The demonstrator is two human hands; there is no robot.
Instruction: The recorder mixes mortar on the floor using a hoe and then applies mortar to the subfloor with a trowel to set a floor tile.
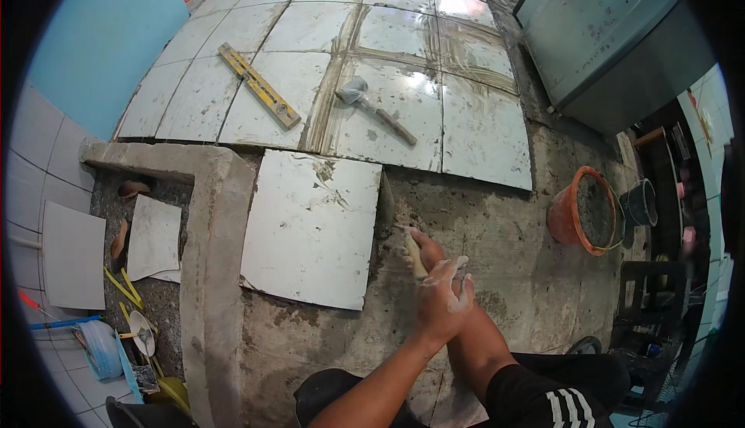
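My right hand point(427, 248) grips the pale handle of a trowel point(416, 259). A grey shape beyond the handle, by the tile's right edge, looks like its blade, though it is hard to make out. Crossed over my right wrist is my left hand point(444, 298), smeared with whitish mortar, its visible fingers apart and nothing seen in them. To the left of both hands, a large white tile point(310, 226) lies on the rough concrete floor point(497, 234), with mortar smears near its far edge. Its far side meets the rows of laid white tiles point(396, 129).
On the laid tiles rest a yellow spirit level point(260, 86) and a hammer with a wrapped head point(378, 110). An orange bucket point(573, 212) of grey mix stands right, beside a dark bucket point(641, 201). A concrete curb point(211, 273) runs left. A fridge-like cabinet point(613, 40) stands far right.
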